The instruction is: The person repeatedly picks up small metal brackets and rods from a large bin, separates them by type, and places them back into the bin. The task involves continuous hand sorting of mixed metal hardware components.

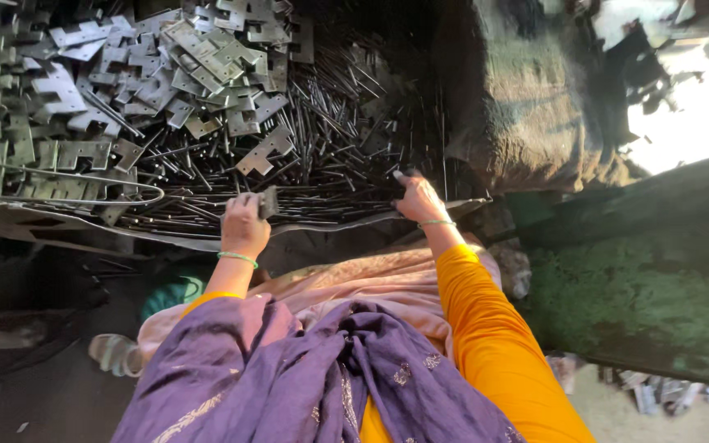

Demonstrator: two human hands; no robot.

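My left hand (244, 223) is closed around a small grey metal piece (268, 201) at the near edge of a heap of thin dark metal rods (322, 156). My right hand (418, 199) rests on the rods further right, fingers reaching into them; whether it grips one I cannot tell. Behind the rods lies a pile of flat notched grey metal plates (166, 74). Both wrists wear green bangles, and my sleeves are orange.
A bent wire loop (84, 189) and a curved sheet-metal edge (166, 234) border the heap in front. A dark coarse sack (535, 107) lies to the right, beside a mossy green slab (642, 279). A purple scarf and pink cloth cover my lap.
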